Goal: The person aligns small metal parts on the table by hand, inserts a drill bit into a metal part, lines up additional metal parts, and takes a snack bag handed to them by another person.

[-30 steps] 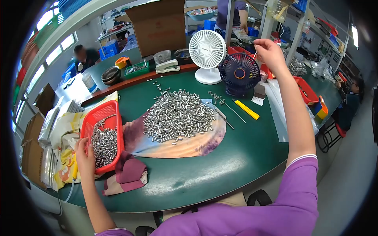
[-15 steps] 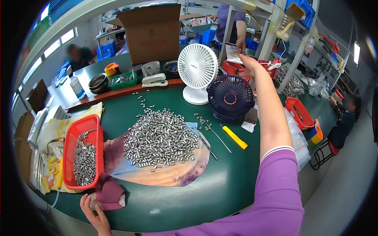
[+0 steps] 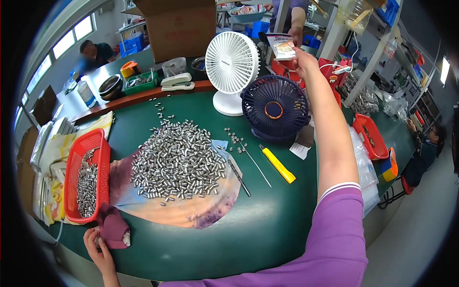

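Note:
My right hand (image 3: 304, 63) reaches far forward past the dark blue desk fan (image 3: 274, 109), its fingers closed on the lower edge of a small printed packet (image 3: 283, 47). Just behind the packet is another person's hand (image 3: 296, 35). At the table's near left edge, my left hand (image 3: 99, 254) rests with fingers apart against a maroon cloth (image 3: 113, 226). Short metal cylinders (image 3: 177, 162) lie heaped on a multicoloured cloth (image 3: 216, 213). More of them fill part of a red basket (image 3: 103, 182).
A white fan (image 3: 231, 64) stands beside the blue one. A yellow utility knife (image 3: 278, 165), a dark drill bit (image 3: 239, 178) and a thin rod (image 3: 257, 166) lie on the green table (image 3: 267, 229). A stapler (image 3: 177, 82) sits on the back ledge. Other people are seated left and right.
My right hand has moved up to the packet and taken hold of its lower edge. The packet has come toward me, and my view has shifted slightly right.

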{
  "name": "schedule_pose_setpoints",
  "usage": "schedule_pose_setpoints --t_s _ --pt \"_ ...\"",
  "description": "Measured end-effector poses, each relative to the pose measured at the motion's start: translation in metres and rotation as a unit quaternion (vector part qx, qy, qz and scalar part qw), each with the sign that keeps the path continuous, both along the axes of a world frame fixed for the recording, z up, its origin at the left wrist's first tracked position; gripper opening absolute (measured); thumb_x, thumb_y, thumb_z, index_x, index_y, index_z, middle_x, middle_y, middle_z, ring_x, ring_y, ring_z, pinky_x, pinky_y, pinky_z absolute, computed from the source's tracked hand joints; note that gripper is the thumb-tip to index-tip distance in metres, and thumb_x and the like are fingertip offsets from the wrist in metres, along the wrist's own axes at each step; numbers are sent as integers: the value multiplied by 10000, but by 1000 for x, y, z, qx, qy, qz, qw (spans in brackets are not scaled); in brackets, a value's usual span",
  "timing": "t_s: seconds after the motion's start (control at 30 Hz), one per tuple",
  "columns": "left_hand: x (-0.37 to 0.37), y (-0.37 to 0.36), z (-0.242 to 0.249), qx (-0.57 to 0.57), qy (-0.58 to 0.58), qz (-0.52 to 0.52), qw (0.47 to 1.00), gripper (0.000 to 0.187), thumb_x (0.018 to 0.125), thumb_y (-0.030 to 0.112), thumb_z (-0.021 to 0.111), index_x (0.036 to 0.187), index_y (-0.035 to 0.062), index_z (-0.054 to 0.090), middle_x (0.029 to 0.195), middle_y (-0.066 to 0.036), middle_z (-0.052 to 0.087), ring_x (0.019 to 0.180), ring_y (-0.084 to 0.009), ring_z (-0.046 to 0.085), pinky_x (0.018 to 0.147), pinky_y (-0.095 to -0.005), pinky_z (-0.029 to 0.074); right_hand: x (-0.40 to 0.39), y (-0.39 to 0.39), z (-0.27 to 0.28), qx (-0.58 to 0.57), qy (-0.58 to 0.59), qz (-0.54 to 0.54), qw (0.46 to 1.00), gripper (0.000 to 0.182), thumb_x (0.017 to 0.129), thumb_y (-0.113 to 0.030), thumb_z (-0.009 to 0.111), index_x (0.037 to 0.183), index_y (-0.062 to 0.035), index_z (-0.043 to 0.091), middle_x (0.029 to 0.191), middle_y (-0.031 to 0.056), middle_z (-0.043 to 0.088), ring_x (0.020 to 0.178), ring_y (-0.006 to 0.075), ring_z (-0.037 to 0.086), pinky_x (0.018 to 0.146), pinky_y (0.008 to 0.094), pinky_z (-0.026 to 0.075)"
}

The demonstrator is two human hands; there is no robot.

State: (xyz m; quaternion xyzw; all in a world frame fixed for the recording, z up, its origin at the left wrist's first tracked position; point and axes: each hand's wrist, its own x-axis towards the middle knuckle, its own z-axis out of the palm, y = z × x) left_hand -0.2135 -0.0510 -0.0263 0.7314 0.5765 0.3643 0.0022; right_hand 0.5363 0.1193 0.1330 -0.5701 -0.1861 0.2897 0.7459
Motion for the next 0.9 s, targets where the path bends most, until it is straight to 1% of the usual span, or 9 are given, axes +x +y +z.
schedule_pose_setpoints --t_s 0.1,0.3,0.4,0.53,0.67,0.73,0.8,0.87,0.9 --pt "0 3 -2 12 9 5 1000 216 879 -9 498 1089 -24 544 1198 -181 523 1128 -321 521 988 -368 386 -10 -7 10 103 -98 27 989 218 903 -34 582 1107 -31 658 762 20 609 563 74 561 496 175 480" --pt "1 3 -1 12 1 1 1000 212 878 -8 504 1085 -25 546 1188 -176 529 1125 -323 524 987 -371 389 -37 -63 65 248 -180 -61 950 187 916 -51 606 1096 -25 646 768 27 620 596 76 570 530 181 492" --pt "1 4 -1 18 -6 -9 1000 213 877 -8 509 1085 -25 548 1183 -177 534 1125 -326 525 989 -376 390 -38 -127 76 300 -190 6 935 199 931 -89 604 1126 -69 636 754 -39 583 610 36 536 517 160 450" --pt "0 4 -1 40 -10 -27 999 206 891 2 518 1092 -28 553 1198 -182 542 1137 -327 523 1003 -386 383 -91 -224 52 214 -184 70 957 234 947 -73 566 1180 -69 582 820 -31 553 623 22 489 549 156 418" --pt "0 1 1 88 -23 -47 995 177 926 22 504 1081 -31 569 1221 -174 539 1143 -317 518 1004 -390 381 -141 -325 -16 107 -141 166 970 205 931 -62 570 1135 -44 568 843 -25 532 611 36 448 529 183 380" --pt "5 -8 4 128 -50 -98 986 203 966 127 490 1036 -38 585 1151 -182 579 1069 -305 560 964 -383 417 -163 -379 -50 60 -119 221 966 142 905 -46 596 1047 -33 599 893 -5 556 624 46 471 542 185 392" --pt "22 -36 19 14 -157 -315 936 333 989 264 467 996 -35 613 1075 -193 624 983 -305 603 914 -380 456 -193 -426 -64 -28 -153 253 955 78 886 -26 615 957 -18 644 950 26 579 681 60 510 575 187 407" --pt "68 -61 42 -125 -191 -564 794 412 987 337 454 1025 -31 635 1010 -203 654 929 -298 632 889 -382 479 -218 -459 -73 -56 -187 297 935 68 876 -1 614 906 -7 675 1000 52 590 762 77 541 622 194 424" --pt "89 -72 45 -266 -203 -612 716 410 986 337 453 1054 -23 639 1078 -203 640 958 -292 628 896 -375 478 -229 -474 -76 -81 -177 307 932 100 881 4 603 935 -3 687 995 50 592 824 81 548 662 207 429"
